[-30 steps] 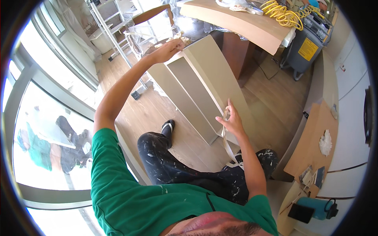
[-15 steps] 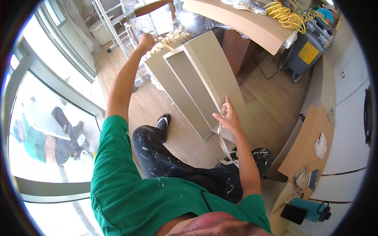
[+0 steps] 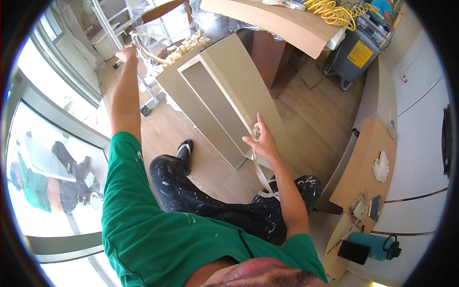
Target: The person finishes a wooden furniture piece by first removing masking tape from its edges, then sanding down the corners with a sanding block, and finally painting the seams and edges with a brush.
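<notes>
A beige cabinet box with a long recessed opening stands tilted in front of me. Left of its far end, my left hand is closed on a pale strip of masking tape that runs to the box's far edge. Crumpled pale material lies along that edge. By the near end of the opening is my right hand, index finger stretched out and thumb apart. A tape strip is looped at its fingers and hangs down to a loose bunch by my leg.
A stepladder stands at the far left, beside glass doors. Behind the box is a table with a coiled yellow hose. A grey wheeled machine stands right of it. A blue bottle and black phone lie at lower right.
My left hand has moved left, away from the box, drawing the tape strip out with it. My right hand keeps about the same place against the box. The whole view has shifted slightly.
</notes>
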The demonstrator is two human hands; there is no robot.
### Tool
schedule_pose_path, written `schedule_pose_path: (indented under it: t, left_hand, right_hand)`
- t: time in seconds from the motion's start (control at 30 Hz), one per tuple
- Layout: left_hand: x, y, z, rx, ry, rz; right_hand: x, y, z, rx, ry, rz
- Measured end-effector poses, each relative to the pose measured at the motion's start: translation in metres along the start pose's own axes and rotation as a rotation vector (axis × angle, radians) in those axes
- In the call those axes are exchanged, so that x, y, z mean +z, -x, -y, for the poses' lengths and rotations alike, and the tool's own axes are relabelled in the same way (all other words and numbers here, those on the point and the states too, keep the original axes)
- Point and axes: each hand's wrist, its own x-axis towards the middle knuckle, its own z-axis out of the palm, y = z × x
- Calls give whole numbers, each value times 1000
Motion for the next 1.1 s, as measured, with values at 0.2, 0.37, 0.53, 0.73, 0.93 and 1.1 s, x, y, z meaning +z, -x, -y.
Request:
schedule_pose_path:
  t: [0.2,0.37,0.53,0.73,0.93,1.1]
  left_hand:
    - [-99,-12,-103,97,874,514]
    - [-216,82,-120,190,876,1541]
    - [-315,321,-81,102,816,1845]
    - [-328,462,-48,-38,838,1753]
    - [-320,466,-29,-15,739,1585]
    - [-324,536,31,180,753,1731]
  right_hand:
    - [-2,1,-4,-11,-24,1]
    - [3,-9,-8,52,-465,-68]
    - [-24,-1,48,-9,-720,-239]
    - [-27,38,131,-101,-972,7]
    - [-44,35,133,-75,-876,-160]
    - [-61,28,191,-307,-1039,-363]
